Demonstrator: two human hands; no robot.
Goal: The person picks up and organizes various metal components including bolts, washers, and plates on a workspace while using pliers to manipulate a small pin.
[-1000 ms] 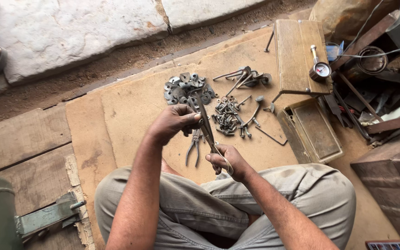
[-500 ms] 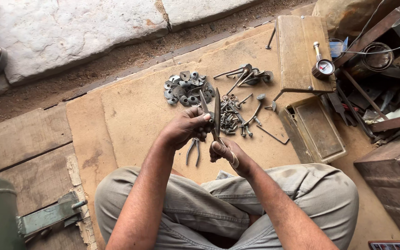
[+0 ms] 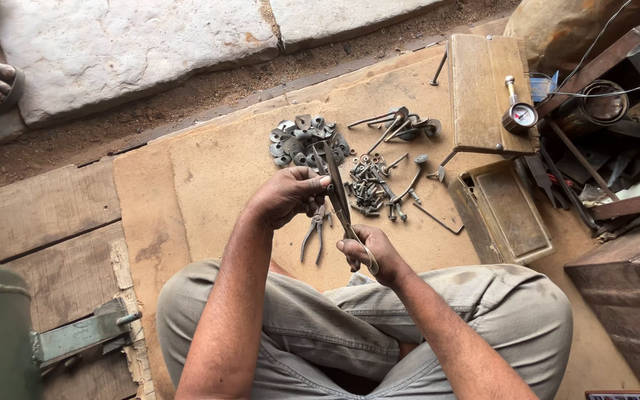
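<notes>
**Long metal tool held between both hands, loose hardware spread in front**

The upper part of a long, dark metal tool (image 3: 337, 189) is pinched by the fingers (image 3: 312, 180) of the left hand (image 3: 284, 196), which are curled and pressed together around the shaft. Its lower end, where a pale curved handle shows, is gripped by the closed fingers (image 3: 355, 252) of the right hand (image 3: 370, 253). The tool is thus held off the floor, tilted, above the lap of the seated person, with both hands shut on it. What exactly is being done at its tip cannot be told.

Just beneath the hands, a pair of pliers (image 3: 315, 231) lies untouched on the brown board (image 3: 216, 185) that covers the floor. Farther out, a heap of washers (image 3: 301, 138) is seen, and beside it a cluster of small bolts and nuts (image 3: 368, 185), with several wrenches (image 3: 398, 124) a little beyond. None of these is being held.

To the right stand a wooden box (image 3: 483, 89) bearing a pressure gauge (image 3: 521, 115), and an open metal tray (image 3: 509, 211).

As a judgement, the work appears to be midway: the tool has been taken up and is being handled, while the washers, bolts and pliers remain laid out, not yet fitted or put away.
</notes>
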